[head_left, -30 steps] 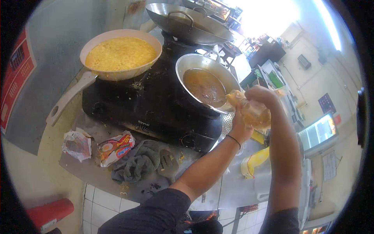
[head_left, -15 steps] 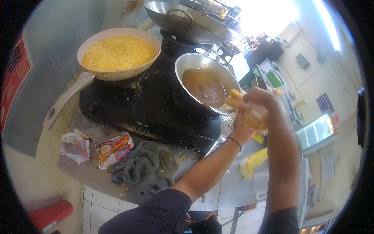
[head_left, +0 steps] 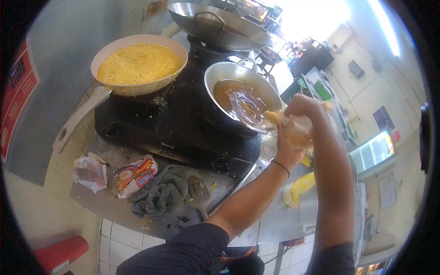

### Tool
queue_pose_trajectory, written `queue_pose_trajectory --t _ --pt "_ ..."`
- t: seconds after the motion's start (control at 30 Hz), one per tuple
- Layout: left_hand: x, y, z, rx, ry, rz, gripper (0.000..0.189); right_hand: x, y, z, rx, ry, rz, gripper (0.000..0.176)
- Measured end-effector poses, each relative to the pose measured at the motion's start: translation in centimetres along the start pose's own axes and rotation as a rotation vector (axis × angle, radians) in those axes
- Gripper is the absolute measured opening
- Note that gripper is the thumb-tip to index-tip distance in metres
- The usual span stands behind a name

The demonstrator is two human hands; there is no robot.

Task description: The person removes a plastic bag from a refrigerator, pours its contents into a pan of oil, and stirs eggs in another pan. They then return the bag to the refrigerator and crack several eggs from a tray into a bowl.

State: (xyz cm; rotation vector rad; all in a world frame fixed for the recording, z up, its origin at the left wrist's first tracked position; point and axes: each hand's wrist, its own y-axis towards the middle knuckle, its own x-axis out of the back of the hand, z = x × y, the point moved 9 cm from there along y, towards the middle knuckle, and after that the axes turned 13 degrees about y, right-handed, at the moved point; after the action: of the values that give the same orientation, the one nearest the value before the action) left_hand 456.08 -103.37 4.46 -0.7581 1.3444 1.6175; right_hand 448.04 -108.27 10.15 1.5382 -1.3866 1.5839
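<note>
A clear plastic bag (head_left: 300, 130) with tan contents is held between my two hands beside the right rim of the metal pan (head_left: 219, 101). My left hand (head_left: 289, 153) wraps round the bag from below. My right hand (head_left: 303, 105) is bent over its top, with its fingers closed and partly hidden. A yellowish end (head_left: 273, 117) sticks out from the hands over the pan's rim. The brown liquid (head_left: 229, 89) in the pan shows shiny ripples. The pan sits on the right burner of the black stove (head_left: 176, 126).
A pale frying pan (head_left: 94, 68) with yellow egg-like food (head_left: 140, 64) stands on the left burner. A large wok (head_left: 183, 16) is behind. In front lie an open wrapper (head_left: 90, 173), a noodle packet (head_left: 136, 176), a grey cloth (head_left: 160, 192) and a slotted spatula (head_left: 198, 190).
The liquid's surface has gone from fairly calm to streaked with bright ripples. My hands and the bag have shifted only slightly, staying by the pan's rim.
</note>
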Motion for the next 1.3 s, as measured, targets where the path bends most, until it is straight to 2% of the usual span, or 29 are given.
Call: queue_pose_trajectory --t 0.07,0.17,0.2,0.23,0.3,0.4,0.5,0.6,0.7,0.8,0.9,0.93,0.97,1.0,1.07,1.1,1.13,1.17,1.23,1.27,1.3 --pt "-1.3 -0.2 -1.3 -0.167 0.268 0.103 0.026 1.3 -2.7 1.3 -0.083 0.123 -0.013 0.038" --pt "-1.2 0.0 -1.8 -0.281 0.566 0.096 0.029 1.2 -3.9 0.9 -0.207 0.327 0.032 0.042" --pt "-0.8 0.2 -1.8 -0.274 0.564 0.081 0.029 0.8 -3.7 0.7 -0.245 0.397 0.062 0.044" --pt "-0.2 0.4 -1.8 -0.267 0.562 0.066 0.029 0.7 -3.1 0.6 -0.2 0.372 0.067 0.044" --pt "1.1 0.6 -1.1 -0.205 0.384 0.061 0.029 0.0 -1.7 0.3 -0.113 0.32 0.089 0.044" --pt "3.6 1.4 -0.4 -0.124 0.243 0.025 0.03 -0.8 -1.9 1.1 -0.087 0.22 0.172 0.039" --pt "2.2 0.6 -0.4 -0.041 0.001 0.087 0.028 -2.2 0.0 0.3 0.064 0.3 0.206 0.04" --pt "2.0 0.2 -0.5 -0.12 0.202 0.05 0.024 -1.9 0.0 -1.4 -0.141 0.39 0.096 0.034" --pt "2.0 0.1 -0.4 -0.132 0.261 0.011 0.027 -2.4 1.1 0.2 0.218 -0.166 0.12 0.028" --pt "1.5 0.0 -0.1 -0.063 0.175 -0.011 0.028 -4.6 4.3 -0.8 0.576 -0.414 0.128 0.023" --pt "1.3 -0.1 -0.2 -0.111 0.314 0.033 0.024 -3.6 3.0 0.3 0.65 -0.431 0.019 0.022" --pt "1.3 -0.3 0.0 -0.129 0.368 0.056 0.026 -2.4 2.4 0.0 0.499 -0.29 -0.015 0.019" --pt "2.0 -0.4 0.3 -0.127 0.4 0.096 0.039 -0.9 0.9 0.1 0.348 -0.149 -0.055 0.015" --pt "2.3 -1.0 0.6 -0.088 0.4 0.066 0.046 0.0 -0.6 -0.7 0.194 -0.005 -0.093 0.012" --pt "1.4 -2.9 1.3 0.026 0.365 -0.063 0.054 2.1 -4.4 -1.3 0.471 0.31 -0.324 0.016" --pt "0.2 -4.5 1.6 0.099 0.332 -0.162 0.055 2.7 -7.6 -2.3 0.34 0.408 -0.438 0.014" --pt "-1.2 -6.4 2.5 0.199 0.296 -0.17 0.048 2.5 -10.7 -2.9 0.387 0.473 -0.434 0.015" --pt "-0.9 -8.1 3.3 0.248 0.467 -0.128 0.046 2.4 -14.9 -3.0 0.39 0.619 -0.531 0.02" --pt "0.3 -11.8 4.4 0.335 0.818 -0.054 0.042 0.5 -21.3 -4.5 0.219 0.496 -0.588 0.015" --pt "1.0 -13.6 5.5 0.482 0.961 0.03 0.046 -2.5 -22.9 -7.7 0.165 0.737 -0.576 0.015" --pt "1.6 -15.4 6.1 0.625 1.106 0.105 0.05 -3.5 -25.0 -7.4 0.264 0.721 -0.569 0.017"
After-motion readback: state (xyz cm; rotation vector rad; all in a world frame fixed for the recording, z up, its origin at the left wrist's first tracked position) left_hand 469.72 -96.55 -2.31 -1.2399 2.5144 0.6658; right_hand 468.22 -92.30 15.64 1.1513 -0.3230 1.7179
